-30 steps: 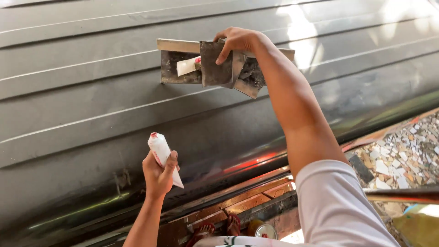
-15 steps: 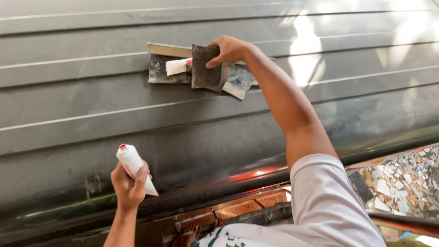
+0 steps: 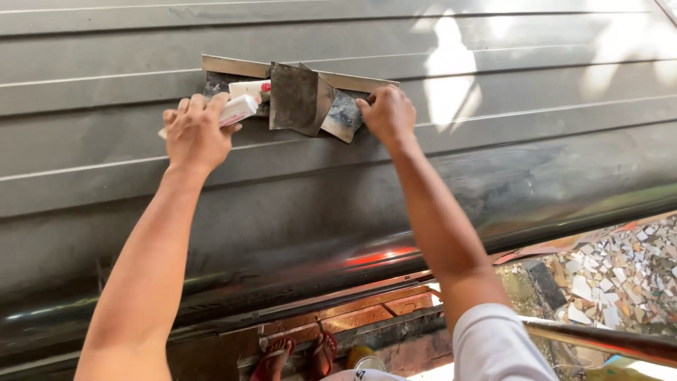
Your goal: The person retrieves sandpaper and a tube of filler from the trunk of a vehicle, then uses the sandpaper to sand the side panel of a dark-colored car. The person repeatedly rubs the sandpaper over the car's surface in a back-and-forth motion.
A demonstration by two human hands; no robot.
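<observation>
Left hand (image 3: 194, 134) clasping a white tube (image 3: 236, 111) against the ribbed grey panel (image 3: 493, 162), right hand (image 3: 386, 114) pinching a metal scraper (image 3: 343, 116), beside more scrapers (image 3: 293, 99) and a second tube (image 3: 249, 89)

Single head-worn view, steeply downward, close over a ribbed grey panel (image 3: 493, 162).

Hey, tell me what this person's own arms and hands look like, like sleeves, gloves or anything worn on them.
Both hands are bare: the left hand and the right hand wear no gloves, and no rings, watch or bracelet show. The forearms are uncovered too. A short white sleeve covers the right upper arm near the bottom edge. No sleeve shows on the left arm within the picture.
</observation>
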